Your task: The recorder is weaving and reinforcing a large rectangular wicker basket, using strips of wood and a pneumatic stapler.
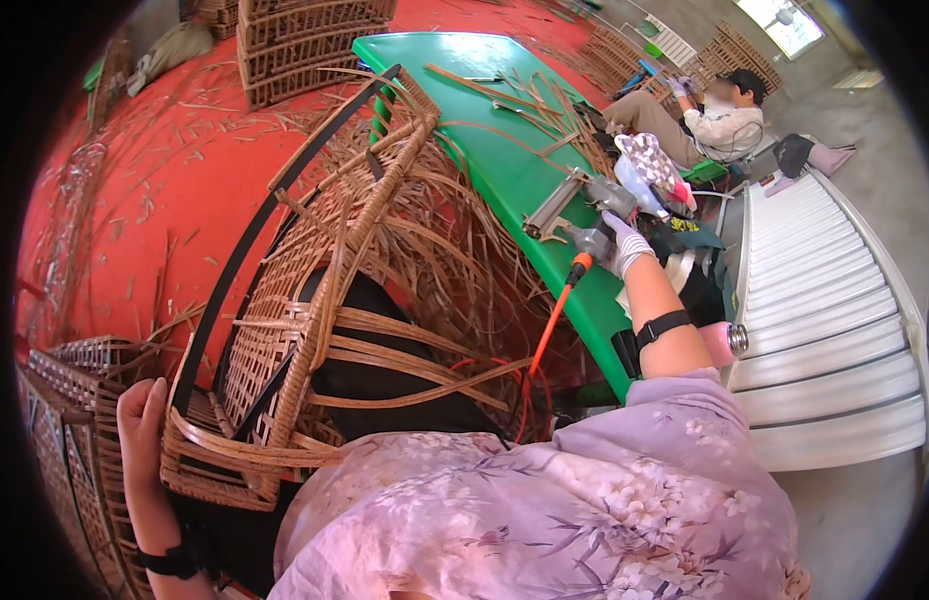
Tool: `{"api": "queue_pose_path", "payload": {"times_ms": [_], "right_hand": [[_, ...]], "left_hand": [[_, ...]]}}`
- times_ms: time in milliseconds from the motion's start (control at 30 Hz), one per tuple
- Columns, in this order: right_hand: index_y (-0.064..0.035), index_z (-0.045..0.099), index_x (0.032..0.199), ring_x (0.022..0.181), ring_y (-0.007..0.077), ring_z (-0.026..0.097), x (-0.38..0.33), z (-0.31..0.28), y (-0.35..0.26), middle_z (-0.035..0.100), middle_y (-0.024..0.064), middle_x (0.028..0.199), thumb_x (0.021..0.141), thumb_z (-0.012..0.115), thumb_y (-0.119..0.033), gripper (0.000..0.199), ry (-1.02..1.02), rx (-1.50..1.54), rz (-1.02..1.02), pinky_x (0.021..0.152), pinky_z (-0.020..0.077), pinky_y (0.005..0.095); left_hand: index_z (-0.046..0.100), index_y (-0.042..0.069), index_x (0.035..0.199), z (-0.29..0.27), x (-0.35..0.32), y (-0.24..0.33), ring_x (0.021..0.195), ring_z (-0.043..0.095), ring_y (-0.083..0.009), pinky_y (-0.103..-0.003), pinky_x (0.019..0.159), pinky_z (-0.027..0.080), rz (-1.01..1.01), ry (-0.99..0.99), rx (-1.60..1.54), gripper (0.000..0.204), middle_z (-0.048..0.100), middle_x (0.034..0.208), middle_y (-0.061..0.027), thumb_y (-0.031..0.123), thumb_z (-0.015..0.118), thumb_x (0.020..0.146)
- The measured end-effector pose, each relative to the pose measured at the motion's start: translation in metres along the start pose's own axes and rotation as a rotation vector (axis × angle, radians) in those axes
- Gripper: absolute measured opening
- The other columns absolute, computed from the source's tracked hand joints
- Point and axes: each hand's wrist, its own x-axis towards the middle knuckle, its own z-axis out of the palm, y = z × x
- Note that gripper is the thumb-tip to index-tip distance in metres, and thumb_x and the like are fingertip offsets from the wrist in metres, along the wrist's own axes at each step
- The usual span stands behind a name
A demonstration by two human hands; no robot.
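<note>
A woven rattan basket [275,320] lies tilted over my lap, with a black strip [250,235] along its rim and long loose strands [425,355] sticking out from its side. Beside its near left corner is my bare left hand [142,412], fingers curled closed; what they hold, if anything, is hidden. Reaching over the green table, my right hand [628,248] wears a pale glove and is closed around the handle of a metal air stapler [590,235]. An orange air hose [553,330] runs down from the tool past the table edge.
The long green table [495,165] carries loose rattan strips [560,120]. A pink bottle [723,343] lies by my right arm, near a white slatted surface [815,330]. More baskets stand at left [75,400] and behind [305,45]. A person [720,120] sits at far right.
</note>
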Motion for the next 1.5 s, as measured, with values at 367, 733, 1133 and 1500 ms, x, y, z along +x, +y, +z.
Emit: {"api": "queue_pose_path", "payload": {"times_ms": [367,733,1133,1500], "right_hand": [[-0.0063,0.060,0.110,0.075,0.0276,0.067,-0.023,0.037,-0.062,0.069,0.0120,0.091,0.083,0.070,-0.037,0.042,-0.211,0.072,0.065,0.066,0.0582,0.0436],[-0.0045,0.062,0.085,0.059,0.0180,0.061,-0.062,0.061,-0.135,0.059,0.0042,0.066,0.076,0.076,-0.015,0.020,-0.231,-0.262,-0.451,0.052,0.0513,0.0330],[-0.0010,0.052,0.125,0.053,0.0074,0.036,-0.364,0.151,-0.113,0.034,-0.0050,0.062,0.098,0.054,-0.026,0.037,-0.729,-0.259,-0.672,0.054,0.0389,0.0248],[0.0093,0.051,0.111,0.048,0.0165,0.055,-0.490,0.230,-0.076,0.062,0.0165,0.083,0.071,0.062,0.001,0.042,-1.178,-1.022,-0.641,0.042,0.0435,0.0288]], "left_hand": [[0.043,0.003,0.063,0.007,0.001,0.019,0.058,0.032,-0.0034,-0.026,0.051,0.027,0.022,-0.061,0.041,0.037,0.035,0.060,0.0049,0.014,0.056,0.095],[0.054,-0.003,0.067,0.005,-0.002,0.032,0.060,0.039,-0.0062,-0.030,0.053,0.035,0.098,-0.108,0.136,0.040,0.042,0.060,0.0015,0.026,0.059,0.094],[0.057,-0.005,0.070,0.009,-0.004,0.025,0.055,0.039,-0.0102,-0.034,0.053,0.038,0.167,-0.108,0.000,0.037,0.045,0.055,-0.0036,0.025,0.060,0.092],[0.052,-0.005,0.069,0.010,-0.001,0.025,0.053,0.033,-0.0129,-0.035,0.051,0.034,0.198,-0.122,-0.020,0.037,0.036,0.054,-0.0058,0.023,0.060,0.092]]}}
